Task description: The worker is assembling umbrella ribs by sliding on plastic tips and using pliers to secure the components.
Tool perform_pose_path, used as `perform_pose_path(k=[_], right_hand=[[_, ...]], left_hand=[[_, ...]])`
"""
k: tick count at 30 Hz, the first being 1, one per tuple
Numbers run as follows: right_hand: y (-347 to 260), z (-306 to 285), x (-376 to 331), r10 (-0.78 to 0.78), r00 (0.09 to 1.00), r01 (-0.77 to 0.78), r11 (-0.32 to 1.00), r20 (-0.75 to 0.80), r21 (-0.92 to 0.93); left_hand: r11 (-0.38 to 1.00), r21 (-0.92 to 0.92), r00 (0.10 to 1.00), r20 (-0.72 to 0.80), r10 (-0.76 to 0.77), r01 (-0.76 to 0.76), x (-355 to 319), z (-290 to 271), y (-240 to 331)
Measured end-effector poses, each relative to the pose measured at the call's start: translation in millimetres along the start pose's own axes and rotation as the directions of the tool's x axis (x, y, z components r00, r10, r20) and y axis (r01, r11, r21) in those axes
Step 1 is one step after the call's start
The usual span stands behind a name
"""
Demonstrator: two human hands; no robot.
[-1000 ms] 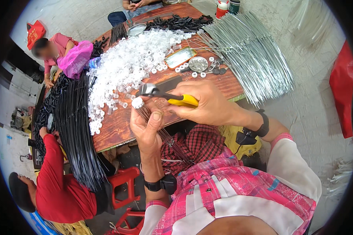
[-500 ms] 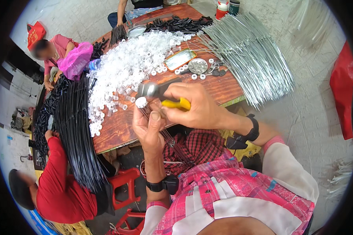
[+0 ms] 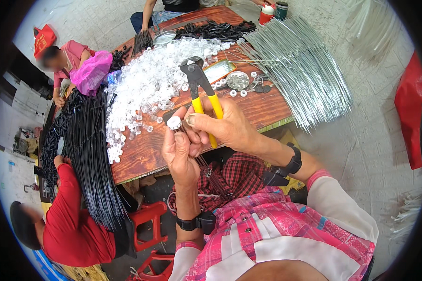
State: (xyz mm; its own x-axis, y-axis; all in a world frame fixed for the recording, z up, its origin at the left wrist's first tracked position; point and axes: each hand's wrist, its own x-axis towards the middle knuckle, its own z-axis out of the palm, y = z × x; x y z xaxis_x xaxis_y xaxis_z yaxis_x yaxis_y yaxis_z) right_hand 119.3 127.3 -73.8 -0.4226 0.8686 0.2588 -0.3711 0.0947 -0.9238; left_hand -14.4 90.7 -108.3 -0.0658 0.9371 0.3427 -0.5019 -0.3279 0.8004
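Pinched upright between the thumb and fingers of my left hand [image 3: 179, 158] is a small white round cap [image 3: 174, 122]. Thin metal rods [image 3: 214, 178] run down from it past the palm towards my lap. My right hand [image 3: 232, 122] is closed around pliers [image 3: 191, 71] with black jaws and yellow handles. Their jaws point up and away from me, over the table and apart from the cap. The right thumb tip comes close beside the cap; whether it touches I cannot tell. The left fingertips behind the cap are partly hidden.
A big heap of clear and white plastic caps [image 3: 150, 77] covers the wooden table [image 3: 138, 165]. Silver rods [image 3: 305, 75] lie right, black rods [image 3: 86, 140] left. A round metal dish [image 3: 238, 80] stands beyond my right hand. A person in red [image 3: 79, 220] sits left; others work farther off.
The pliers have swung from low beside the cap to upright, jaws now raised over the table. My right thumb has moved in beside the cap, and my left hand has shifted slightly right.
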Motion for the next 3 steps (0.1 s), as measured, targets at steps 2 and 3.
perform_pose_path(k=[2, 3], right_hand=[[-1.8, 2.7, 0.6, 0.002, 1.000, -0.002, 1.000, -0.017, 0.000], [-4.0, 5.2, 0.5, 0.004, 0.999, -0.004, 1.000, -0.036, 0.001]], left_hand=[[1.000, 0.021, 1.000, -0.009, -0.008, 0.008, 0.0, 0.3, 1.3], [1.000, 0.015, 1.000, 0.004, -0.005, 0.005, -0.1, -1.9, 0.5]])
